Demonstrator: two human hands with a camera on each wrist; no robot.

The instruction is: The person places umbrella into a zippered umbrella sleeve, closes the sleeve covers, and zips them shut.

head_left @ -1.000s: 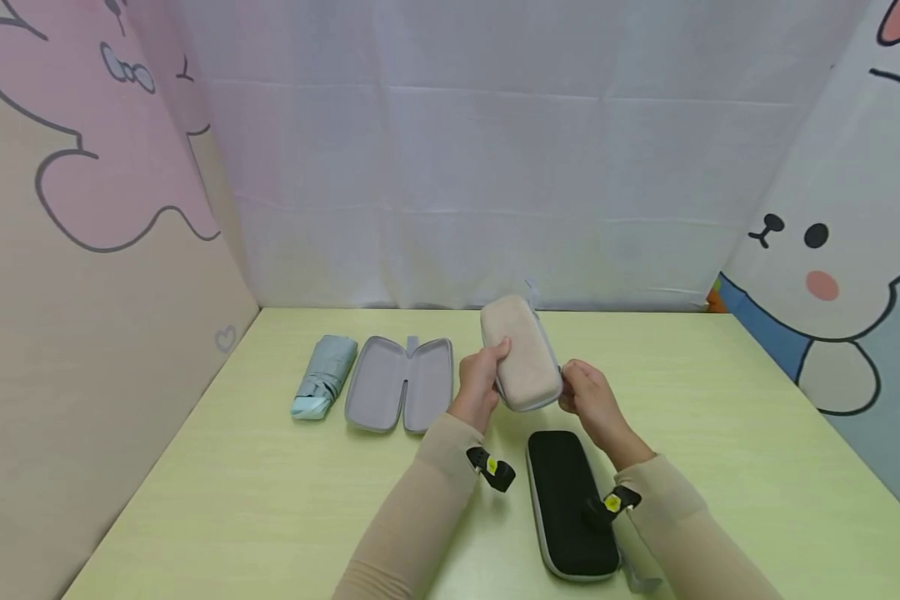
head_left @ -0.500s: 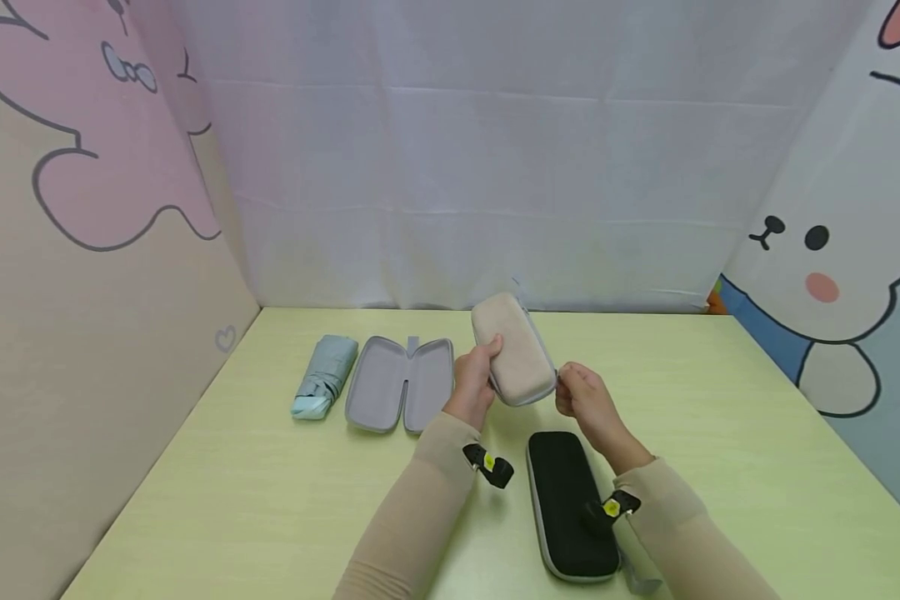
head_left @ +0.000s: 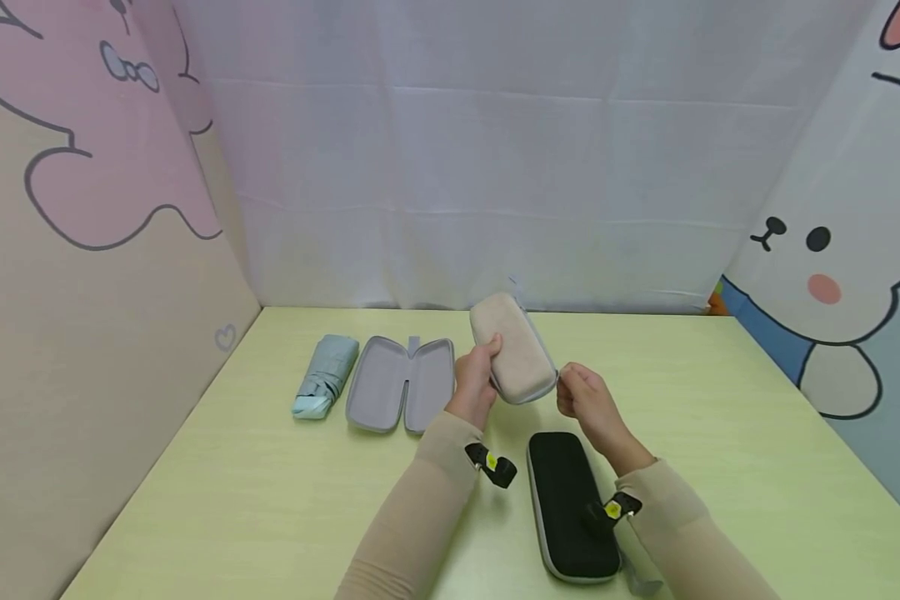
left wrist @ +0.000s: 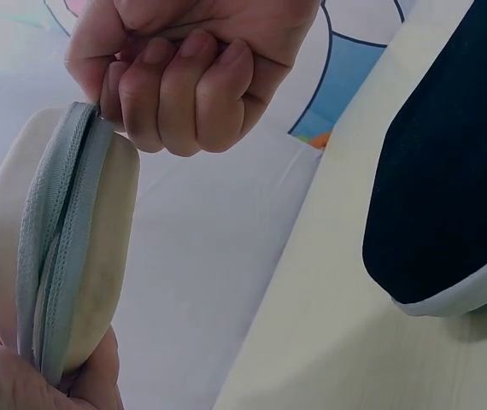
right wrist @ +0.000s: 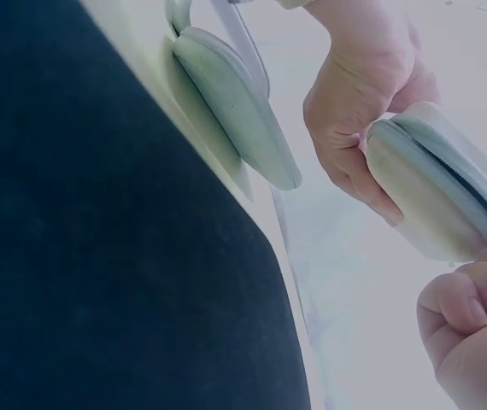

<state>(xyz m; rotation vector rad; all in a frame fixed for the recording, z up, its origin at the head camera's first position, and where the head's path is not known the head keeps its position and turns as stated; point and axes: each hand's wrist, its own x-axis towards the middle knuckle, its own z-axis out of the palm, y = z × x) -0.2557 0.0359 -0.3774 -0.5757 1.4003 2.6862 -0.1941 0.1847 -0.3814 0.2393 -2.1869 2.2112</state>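
My left hand grips a small beige zip case above the table, with the thumb on its face and the fingers behind. The case tilts, its lower right corner turned towards my right hand. At that corner the right thumb and curled fingers pinch the zipper pull, which is mostly covered by them. In the left wrist view the grey zipper runs along the case's edge. A dark slit shows along the zipper in the right wrist view. Below the hands lies a longer black case with a grey rim.
An opened grey case lies flat, inside up, left of my left hand. Beside it is a folded light-blue umbrella. The pale green table meets a white curtain at the back and printed side walls.
Both hands and the beige case have shifted slightly left since a second ago, the case a little more than the right hand. In the last half second they stay nearly still.
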